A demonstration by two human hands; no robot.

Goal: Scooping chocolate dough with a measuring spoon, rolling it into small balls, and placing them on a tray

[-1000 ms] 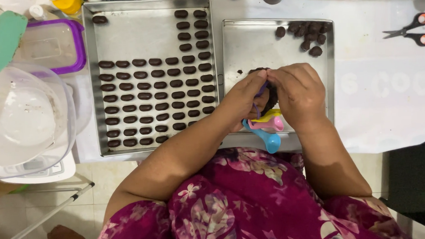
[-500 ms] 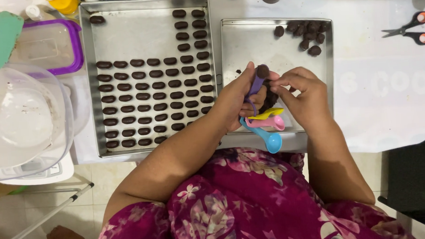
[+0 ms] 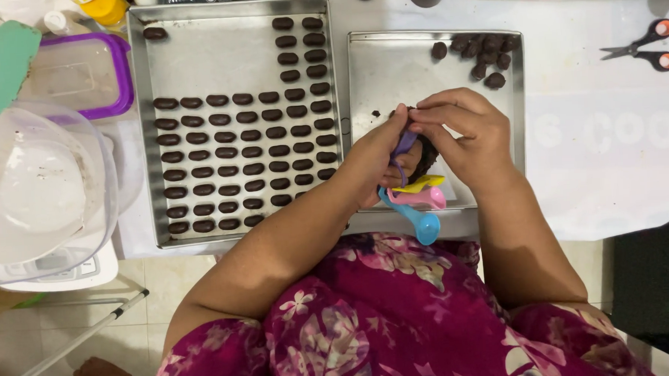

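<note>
Two trays, two hands, one scissors

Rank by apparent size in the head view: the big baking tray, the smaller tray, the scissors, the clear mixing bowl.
1. Big baking tray.
2. Smaller tray and clear mixing bowl: too alike to rank, and the bowl seems nearer the camera and is cut off.
3. Scissors.

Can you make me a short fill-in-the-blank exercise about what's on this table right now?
1. The left hand holds a bunch of colourful measuring ____.
2. The large tray carries neat rows of dark ____.
3. The scissors at the right have ____ handles.
4. The clear container at the left has a ____ rim.

Missing words: spoons; dough pieces; orange; purple
</note>
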